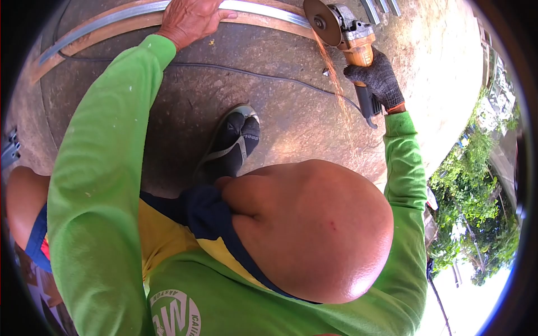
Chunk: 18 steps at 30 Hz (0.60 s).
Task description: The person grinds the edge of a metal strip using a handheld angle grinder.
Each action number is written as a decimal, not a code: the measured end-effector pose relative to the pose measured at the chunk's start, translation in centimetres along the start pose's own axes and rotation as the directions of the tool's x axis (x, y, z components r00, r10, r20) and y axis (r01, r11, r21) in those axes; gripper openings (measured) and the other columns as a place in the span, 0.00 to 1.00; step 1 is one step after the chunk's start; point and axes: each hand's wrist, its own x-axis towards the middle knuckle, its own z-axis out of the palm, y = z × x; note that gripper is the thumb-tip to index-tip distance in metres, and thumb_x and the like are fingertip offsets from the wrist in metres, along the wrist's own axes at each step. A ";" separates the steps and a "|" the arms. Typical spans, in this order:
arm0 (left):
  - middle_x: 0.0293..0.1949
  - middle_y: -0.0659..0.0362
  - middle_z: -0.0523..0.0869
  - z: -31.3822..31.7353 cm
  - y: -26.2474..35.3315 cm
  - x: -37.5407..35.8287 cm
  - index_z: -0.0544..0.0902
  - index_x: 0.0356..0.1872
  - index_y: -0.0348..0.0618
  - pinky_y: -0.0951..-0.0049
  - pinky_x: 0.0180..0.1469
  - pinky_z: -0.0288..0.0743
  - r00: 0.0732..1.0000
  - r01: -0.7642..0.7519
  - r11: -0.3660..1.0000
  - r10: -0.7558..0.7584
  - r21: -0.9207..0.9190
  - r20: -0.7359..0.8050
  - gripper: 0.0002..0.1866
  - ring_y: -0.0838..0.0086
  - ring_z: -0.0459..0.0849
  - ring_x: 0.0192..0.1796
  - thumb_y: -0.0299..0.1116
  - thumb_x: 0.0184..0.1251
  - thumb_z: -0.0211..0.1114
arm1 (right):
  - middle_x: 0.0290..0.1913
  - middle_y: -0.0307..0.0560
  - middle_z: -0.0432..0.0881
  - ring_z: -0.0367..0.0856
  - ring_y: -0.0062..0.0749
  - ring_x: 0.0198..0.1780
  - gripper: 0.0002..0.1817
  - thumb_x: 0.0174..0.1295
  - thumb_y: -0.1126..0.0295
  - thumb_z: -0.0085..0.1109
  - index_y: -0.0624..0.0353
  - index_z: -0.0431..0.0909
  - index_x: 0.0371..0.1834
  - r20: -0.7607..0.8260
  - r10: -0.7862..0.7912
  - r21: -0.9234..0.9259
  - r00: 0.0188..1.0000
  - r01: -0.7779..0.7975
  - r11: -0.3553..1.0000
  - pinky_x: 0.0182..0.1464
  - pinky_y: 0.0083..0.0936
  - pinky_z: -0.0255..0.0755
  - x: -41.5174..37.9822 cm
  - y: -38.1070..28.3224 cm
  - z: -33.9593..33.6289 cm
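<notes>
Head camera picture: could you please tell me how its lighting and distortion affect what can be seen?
Head view: strong fisheye bending, with a black rim at the corners; hard sunlight on the concrete floor, blown out to white at the right edge; sparks streak below the angle grinder held by the right hand; the left hand and metal strip stay sharp.

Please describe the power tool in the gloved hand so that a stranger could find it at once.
Look at the concrete ground near the top edge, where a long metal strip lies. At its right end, the angle grinder throws orange sparks; only it has a round disc and an orange body, gripped by the gloved right hand.
</notes>
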 end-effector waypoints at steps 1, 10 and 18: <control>0.37 0.49 0.74 0.0 0.0 0.0 0.76 0.36 0.39 0.54 0.50 0.70 1.000 -0.001 1.000 0.001 0.001 -0.001 0.12 0.51 0.76 0.45 0.30 0.52 0.68 | 0.41 0.44 0.89 0.87 0.28 0.40 0.26 0.48 0.70 0.82 0.62 0.82 0.51 0.000 -0.016 0.021 1.000 0.016 1.000 0.46 0.29 0.83 0.0 0.0 0.0; 0.38 0.48 0.74 0.2 -0.2 -0.1 0.76 0.36 0.39 0.53 0.51 0.71 1.000 0.001 1.000 -0.001 0.000 0.000 0.13 0.50 0.76 0.45 0.28 0.49 0.66 | 0.40 0.44 0.89 0.87 0.28 0.39 0.26 0.48 0.69 0.82 0.62 0.83 0.51 0.012 -0.027 -0.018 1.000 0.027 0.999 0.45 0.30 0.83 0.9 -0.6 -0.3; 0.37 0.48 0.74 0.0 0.0 0.0 0.76 0.36 0.39 0.52 0.50 0.70 1.000 0.015 1.000 -0.014 -0.014 0.009 0.13 0.51 0.75 0.45 0.28 0.50 0.67 | 0.40 0.44 0.89 0.87 0.28 0.40 0.27 0.48 0.67 0.83 0.62 0.83 0.52 -0.002 -0.036 -0.093 0.999 0.035 0.995 0.45 0.30 0.82 0.9 -0.5 -0.5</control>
